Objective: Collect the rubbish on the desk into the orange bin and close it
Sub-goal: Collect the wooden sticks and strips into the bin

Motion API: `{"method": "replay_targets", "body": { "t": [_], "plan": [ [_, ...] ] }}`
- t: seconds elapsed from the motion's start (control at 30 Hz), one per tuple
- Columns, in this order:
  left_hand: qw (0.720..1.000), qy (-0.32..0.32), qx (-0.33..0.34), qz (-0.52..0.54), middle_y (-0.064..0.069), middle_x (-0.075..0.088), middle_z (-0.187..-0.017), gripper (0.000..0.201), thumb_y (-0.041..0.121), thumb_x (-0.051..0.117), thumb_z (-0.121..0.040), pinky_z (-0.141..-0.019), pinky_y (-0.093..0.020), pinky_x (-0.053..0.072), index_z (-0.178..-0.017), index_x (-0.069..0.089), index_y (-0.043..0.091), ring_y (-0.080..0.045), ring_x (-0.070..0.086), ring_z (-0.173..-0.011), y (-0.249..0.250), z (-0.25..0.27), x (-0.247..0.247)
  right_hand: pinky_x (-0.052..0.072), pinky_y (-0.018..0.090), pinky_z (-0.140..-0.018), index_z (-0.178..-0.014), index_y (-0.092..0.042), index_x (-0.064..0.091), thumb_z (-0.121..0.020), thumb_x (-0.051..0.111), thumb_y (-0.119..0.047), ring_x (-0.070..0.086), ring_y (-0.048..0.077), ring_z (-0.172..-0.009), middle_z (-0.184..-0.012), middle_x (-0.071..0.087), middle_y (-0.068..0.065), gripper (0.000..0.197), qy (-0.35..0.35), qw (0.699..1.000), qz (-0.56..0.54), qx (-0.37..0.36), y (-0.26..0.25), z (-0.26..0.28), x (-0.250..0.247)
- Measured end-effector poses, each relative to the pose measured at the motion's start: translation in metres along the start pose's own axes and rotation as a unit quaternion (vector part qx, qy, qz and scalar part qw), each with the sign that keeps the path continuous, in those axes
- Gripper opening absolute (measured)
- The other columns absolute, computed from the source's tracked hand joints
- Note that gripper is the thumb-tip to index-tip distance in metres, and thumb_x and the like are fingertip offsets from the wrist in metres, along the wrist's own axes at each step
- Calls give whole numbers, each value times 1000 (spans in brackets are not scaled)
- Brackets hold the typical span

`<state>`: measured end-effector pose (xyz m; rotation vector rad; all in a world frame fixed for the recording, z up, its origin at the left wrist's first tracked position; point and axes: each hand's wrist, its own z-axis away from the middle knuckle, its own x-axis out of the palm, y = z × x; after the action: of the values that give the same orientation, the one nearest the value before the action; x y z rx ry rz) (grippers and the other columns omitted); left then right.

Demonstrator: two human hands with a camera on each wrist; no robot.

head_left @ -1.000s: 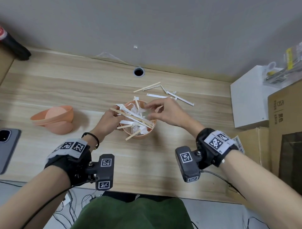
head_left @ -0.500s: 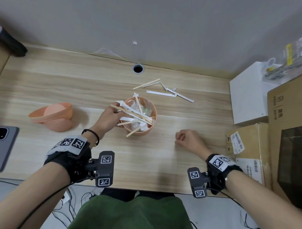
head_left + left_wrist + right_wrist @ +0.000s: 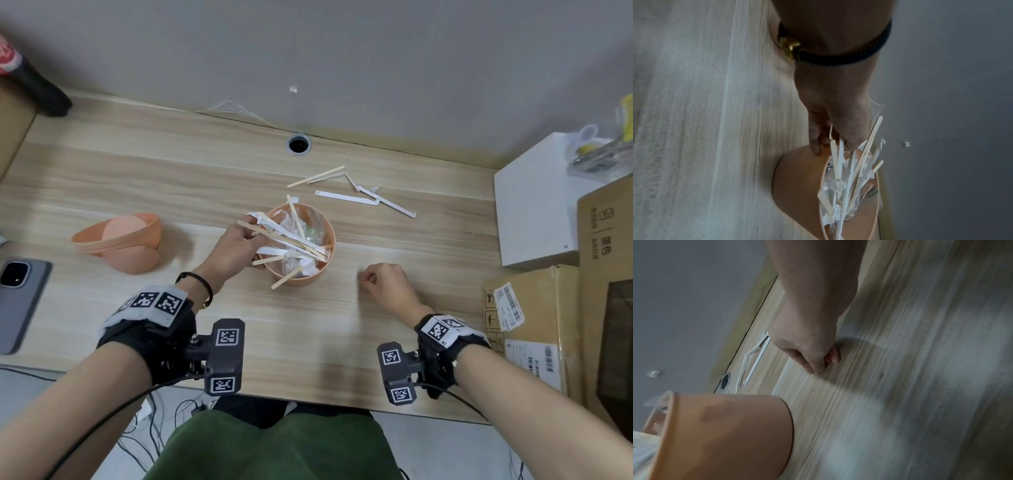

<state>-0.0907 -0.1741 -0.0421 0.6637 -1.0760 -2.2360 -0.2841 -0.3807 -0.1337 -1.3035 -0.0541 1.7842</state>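
The orange bin (image 3: 297, 280) stands mid-desk, stuffed with wooden sticks, white paper wrappers and clear plastic that poke over its rim. My left hand (image 3: 245, 241) grips its left edge: in the left wrist view the fingers (image 3: 816, 146) press the bin's outer wall (image 3: 797, 186) and the thumb lies over the rim among the sticks. My right hand (image 3: 369, 279) rests on the desk right of the bin, curled into a fist (image 3: 818, 360) with nothing seen in it. Behind the bin lie a loose wooden stick (image 3: 315, 176) and white wrappers (image 3: 346, 198). The orange lid (image 3: 120, 240) lies at the left.
A phone (image 3: 20, 301) lies at the desk's left edge and a dark bottle (image 3: 30, 82) at the back left. A white box (image 3: 534, 205) and cardboard boxes (image 3: 534, 325) line the right side. A cable hole (image 3: 299, 144) sits near the wall.
My right hand has pulled back from over the bin and come down on the desk to its right, curled into a fist. The left hand has stayed on the bin.
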Motion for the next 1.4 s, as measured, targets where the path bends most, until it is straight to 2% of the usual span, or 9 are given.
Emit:
{"method": "replay_targets", "body": {
  "t": [0.07, 0.23, 0.43, 0.6, 0.8, 0.9, 1.0, 1.17, 1.4],
  "plan": [
    [1000, -2, 2, 0, -3, 64, -89, 27, 5, 53, -92, -64, -32, 60, -96, 62, 29, -22, 68, -78, 0, 0, 0, 47, 27, -74, -84, -12, 71, -80, 60, -4, 61, 23, -82, -83, 70, 6, 14, -1, 1000, 1, -17, -5, -4, 0],
    [1000, 1, -7, 0, -9, 63, -91, 23, 4, 53, -91, -76, -45, 60, -100, 63, 23, -27, 68, -80, -1, -1, -2, 46, 29, -77, -98, -11, 66, -81, 65, -5, 60, 24, -87, -92, 66, 7, 18, -1, 999, 11, -50, -9, -4, -2],
    [1000, 4, -13, -11, -9, 63, -93, 20, 5, 52, -93, -74, -42, 59, -110, 61, 12, -23, 67, -80, -2, -3, -2, 46, 30, -86, -101, -9, 72, -85, 60, -8, 62, 28, -98, -102, 70, 11, 20, -18, 997, 63, -46, -14, -6, -1],
    [1000, 0, -17, -12, -12, 61, -97, 22, 6, 54, -91, -76, -45, 58, -111, 61, 13, -26, 67, -82, -2, -5, -3, 48, 36, -79, -99, -4, 65, -88, 49, -6, 60, 35, -94, -102, 61, 14, 20, -60, 988, 133, -54, -22, -12, 3],
    [1000, -5, -11, -22, -10, 56, -87, 24, 2, 54, -89, -78, -51, 56, -110, 60, 11, -26, 63, -79, 1, -6, -4, 45, 27, -64, -71, -15, 61, -85, 54, -13, 57, 21, -63, -66, 62, 2, 16, 76, 994, -75, -30, -23, -18, -29],
    [1000, -5, -15, -23, -11, 56, -88, 21, 3, 54, -90, -79, -50, 56, -109, 60, 9, -27, 63, -80, 3, -7, -3, 45, 26, -61, -68, -24, 57, -86, 57, -11, 59, 20, -61, -66, 60, -4, 22, 86, 981, -162, -57, -36, -19, -47],
    [1000, -10, -15, -22, -8, 58, -86, 20, 3, 52, -90, -78, -47, 57, -108, 59, 7, -26, 64, -79, 5, -5, -4, 42, 17, -63, -69, -31, 58, -86, 63, -13, 52, 5, -61, -68, 58, -14, 25, 125, 960, -223, -109, -69, -20, -53],
    [999, -16, -10, -29, -5, 56, -79, 17, 4, 55, -89, -69, -38, 55, -105, 60, 8, -25, 61, -72, 7, -4, -6, 39, 13, -66, -96, -23, 75, -87, 65, -20, 52, 8, -75, -86, 55, -14, 14, 26, 969, -128, -208, -110, -32, -60],
    [999, 13, -1, -42, -1, 57, -77, 17, 5, 55, -89, -63, -34, 55, -98, 64, 17, -21, 61, -69, -2, -6, -25, 46, 25, -74, -86, -26, 68, -79, 74, -21, 54, 13, -73, -86, 58, -4, 11, 95, 969, -212, -81, -63, -61, -71]
  ]
}}
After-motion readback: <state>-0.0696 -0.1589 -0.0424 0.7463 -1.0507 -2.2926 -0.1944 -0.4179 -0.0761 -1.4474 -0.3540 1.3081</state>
